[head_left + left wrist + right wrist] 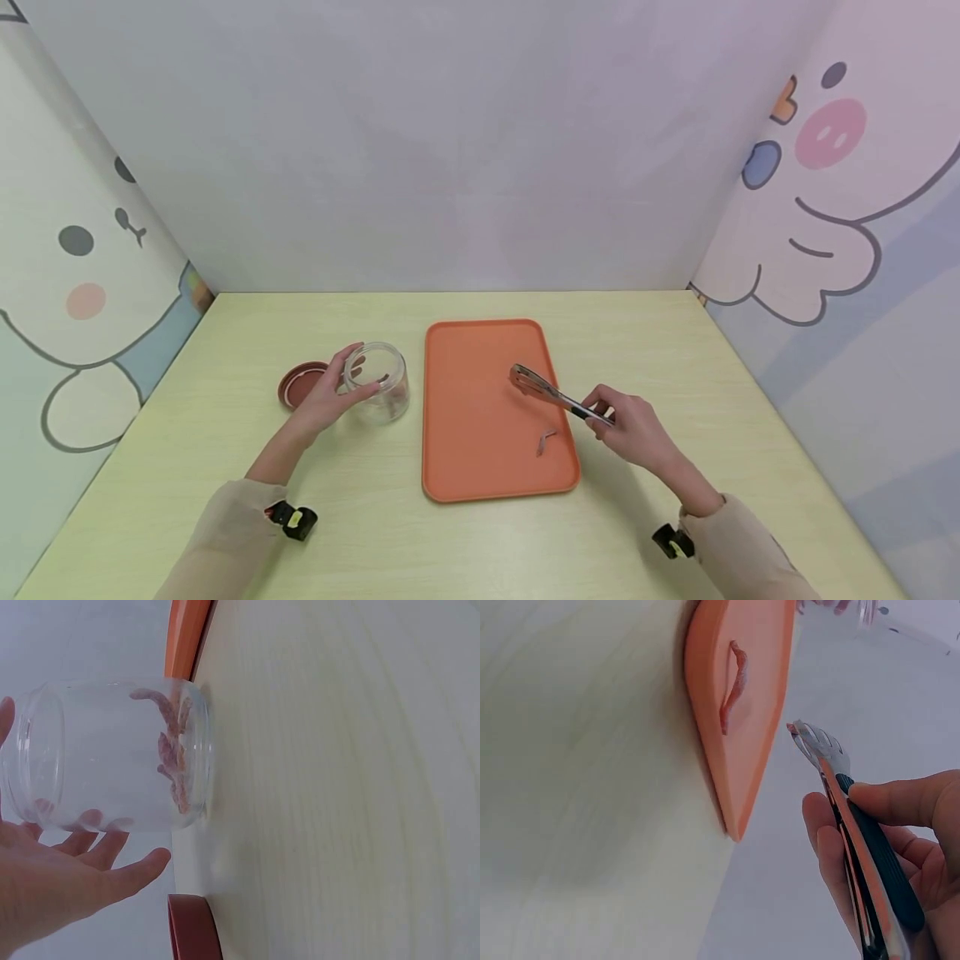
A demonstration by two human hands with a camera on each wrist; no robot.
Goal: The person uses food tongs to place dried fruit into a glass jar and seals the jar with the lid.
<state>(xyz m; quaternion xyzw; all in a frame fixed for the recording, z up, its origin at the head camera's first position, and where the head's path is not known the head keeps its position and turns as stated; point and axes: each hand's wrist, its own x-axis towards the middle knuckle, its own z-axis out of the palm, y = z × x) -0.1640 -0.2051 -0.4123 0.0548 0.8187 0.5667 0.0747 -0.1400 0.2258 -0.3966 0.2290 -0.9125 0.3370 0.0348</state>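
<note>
My left hand [330,400] grips a clear glass jar [388,400] near its rim, thumb on the near side and fingers round the far side. Several reddish, wrinkled strips [174,754] lie at the bottom of the jar. In my right hand [633,425] is a pair of metal tongs [551,393] with dark grips, its head over the upper right of the orange tray [480,450]. A small reddish bit [792,729] shows at the tongs' tip in the right wrist view. One bent strip [545,440] lies on the tray near its right edge.
A reddish-brown lid [300,382] lies on the pale wooden table [360,533], behind my left hand and left of the jar. Walls with cartoon animals stand on both sides, and a plain pale wall [450,167] closes off the back.
</note>
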